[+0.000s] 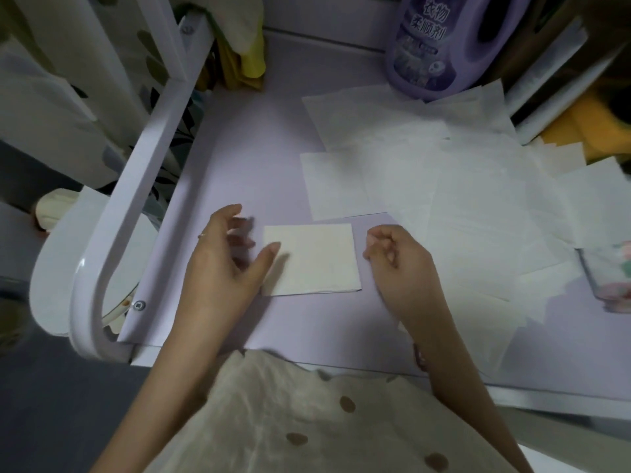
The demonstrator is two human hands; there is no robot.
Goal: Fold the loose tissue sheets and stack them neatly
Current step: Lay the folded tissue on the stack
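Note:
A folded square tissue (314, 259) lies flat on the lilac tabletop (259, 165) between my hands. My left hand (227, 257) sits at its left edge with fingers loosely spread, the thumb tip on the tissue's left side. My right hand (397, 264) hovers just right of the square, its fingers curled with nothing in them. Several loose unfolded tissue sheets (444, 186) overlap in a spread across the right and back of the table.
A purple softener bottle (454, 42) stands at the back. A small floral glass (611, 278) sits at the right edge. A white curved rail (136, 186) bounds the table's left side. Yellow cloth (246, 59) hangs at the back left corner.

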